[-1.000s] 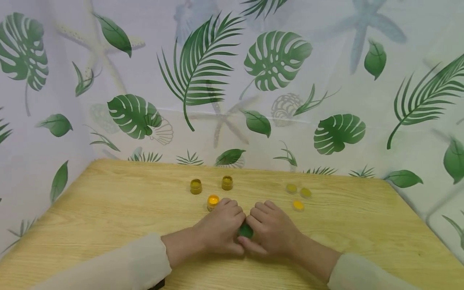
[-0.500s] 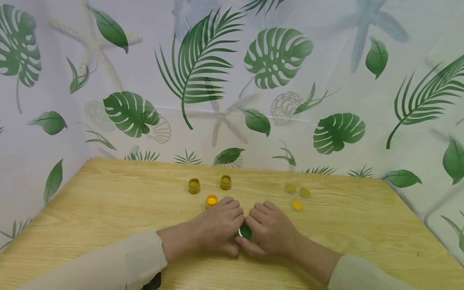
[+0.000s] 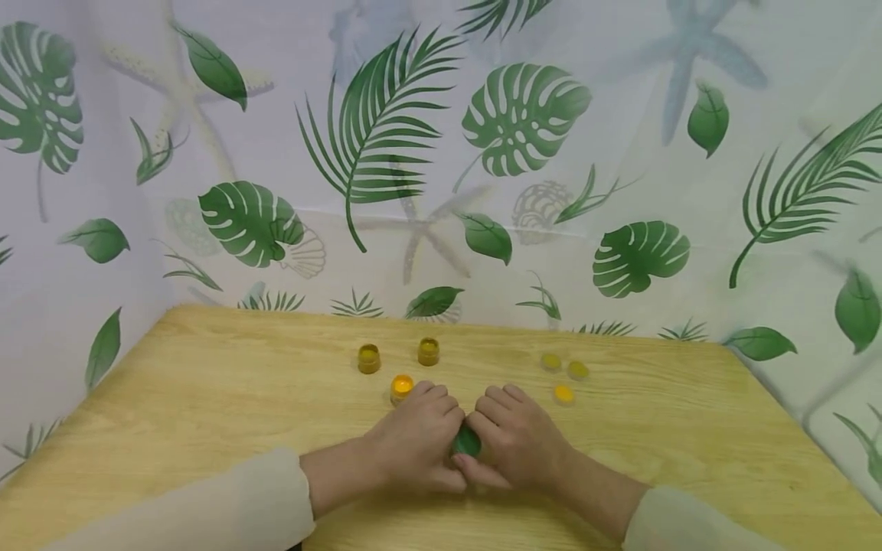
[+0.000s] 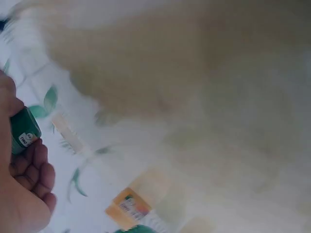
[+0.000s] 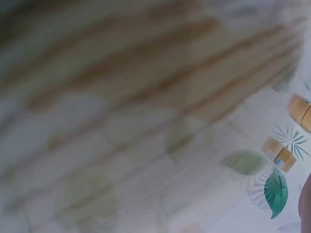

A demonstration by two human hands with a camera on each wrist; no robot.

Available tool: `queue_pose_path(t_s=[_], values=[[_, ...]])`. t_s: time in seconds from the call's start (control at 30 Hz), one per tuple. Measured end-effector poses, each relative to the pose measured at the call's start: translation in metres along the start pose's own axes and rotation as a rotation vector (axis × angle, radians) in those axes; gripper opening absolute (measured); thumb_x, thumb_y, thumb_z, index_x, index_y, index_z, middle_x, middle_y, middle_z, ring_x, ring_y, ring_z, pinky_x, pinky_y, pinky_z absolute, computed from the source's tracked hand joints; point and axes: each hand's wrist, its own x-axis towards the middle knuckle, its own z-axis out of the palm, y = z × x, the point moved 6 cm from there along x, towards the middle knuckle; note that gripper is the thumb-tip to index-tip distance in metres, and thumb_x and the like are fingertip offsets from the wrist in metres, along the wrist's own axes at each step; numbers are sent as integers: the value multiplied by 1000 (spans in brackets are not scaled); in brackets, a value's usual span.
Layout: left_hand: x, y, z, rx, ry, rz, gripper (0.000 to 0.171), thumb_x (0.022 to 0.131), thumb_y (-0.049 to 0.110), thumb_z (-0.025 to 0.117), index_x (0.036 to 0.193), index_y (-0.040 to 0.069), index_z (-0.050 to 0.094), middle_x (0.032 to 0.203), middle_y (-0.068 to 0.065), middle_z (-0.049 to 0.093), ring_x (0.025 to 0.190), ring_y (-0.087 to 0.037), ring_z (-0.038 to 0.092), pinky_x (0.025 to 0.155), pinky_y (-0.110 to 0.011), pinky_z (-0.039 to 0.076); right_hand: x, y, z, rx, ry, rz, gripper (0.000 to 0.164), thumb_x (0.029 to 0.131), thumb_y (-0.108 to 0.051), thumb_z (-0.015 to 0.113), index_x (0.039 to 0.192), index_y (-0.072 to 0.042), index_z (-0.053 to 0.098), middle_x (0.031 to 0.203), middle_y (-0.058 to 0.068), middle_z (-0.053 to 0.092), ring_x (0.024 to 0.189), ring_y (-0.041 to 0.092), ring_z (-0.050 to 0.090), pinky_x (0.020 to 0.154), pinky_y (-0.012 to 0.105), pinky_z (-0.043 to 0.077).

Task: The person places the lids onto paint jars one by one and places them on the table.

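Observation:
A small green paint jar (image 3: 468,441) sits between my two hands, low in the middle of the head view. My left hand (image 3: 419,436) curls its fingers round one side of it. From the other side my right hand (image 3: 520,436) grips it, thumb along the near edge. Much of the jar is covered by the fingers. In the left wrist view the green jar (image 4: 24,128) shows its white label above curled fingers. Just beyond my left hand stands an uncapped orange-yellow paint jar (image 3: 402,389). Only a sliver of hand appears in the right wrist view.
Two ochre paint jars, one at left (image 3: 368,358) and one at right (image 3: 429,352), stand uncapped farther back. Right of them lie two ochre lids (image 3: 578,370) and a yellow lid (image 3: 563,393). A leaf-printed cloth (image 3: 530,153) rises behind the wooden table (image 3: 227,383).
Both hands stay together round the green jar, with only slight shifts of the left hand and its thumb. The jars and lids on the table stay put.

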Motion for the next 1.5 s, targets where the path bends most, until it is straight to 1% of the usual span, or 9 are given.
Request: queue_pose_path(t_s=[0.07,0.23,0.5,0.57,0.8,0.93,1.07,1.3,1.5], values=[[-1,2,-1,-17,-2,-22,32,74,48,70,78,18,58,72,11,48,70,-7,38,80,-27,37,0,0,-2,35,15,-3,44,97,-47,41,78,-13,60,71,-4,50,66,13,43,64,26,34],[-3,4,-1,-27,30,-26,31,77,47,70,79,18,60,74,11,51,71,-7,38,81,-27,37,1,-3,-5,60,44,-29,38,94,-43,43,77,-13,60,72,-5,50,66,13,42,65,27,34],[-3,1,-2,45,83,23,36,74,50,72,80,17,60,77,9,56,73,-9,43,83,-28,40,6,-2,-3,13,-7,-5,44,97,-48,39,71,-16,56,66,-6,43,63,13,39,64,28,32],[-3,1,-1,25,79,14,36,73,50,73,80,17,61,76,9,56,73,-8,43,82,-28,40,6,-2,-2,17,-12,10,44,97,-48,39,69,-16,54,65,-6,43,62,12,38,64,27,31],[-4,-5,2,-61,36,-77,34,74,47,75,76,18,57,71,11,49,69,-6,38,79,-26,37,4,2,3,23,-59,82,45,98,-51,39,73,-17,53,70,-7,46,66,11,41,64,26,32],[-2,-5,4,-37,30,-64,36,73,49,75,77,18,58,71,11,48,70,-7,39,81,-27,37,2,3,5,27,-90,86,47,99,-55,40,76,-17,55,72,-7,48,67,11,42,64,26,33],[1,-4,7,-10,28,-40,34,74,48,75,81,18,60,75,10,51,73,-9,41,83,-28,38,-1,6,5,14,-106,112,49,99,-55,39,72,-16,53,70,-7,48,66,11,43,63,27,33],[-1,0,10,6,-13,-31,32,79,46,72,86,17,63,80,9,56,75,-9,42,84,-29,38,-6,3,10,-8,-177,112,31,89,-43,54,74,-16,55,71,-7,47,65,11,38,63,26,34],[-7,-6,6,-39,1,-85,33,82,45,70,93,13,69,88,6,64,81,-12,50,85,-30,39,-9,3,13,-23,-240,117,23,82,-39,57,73,-18,54,72,-6,49,66,12,37,63,27,33]])
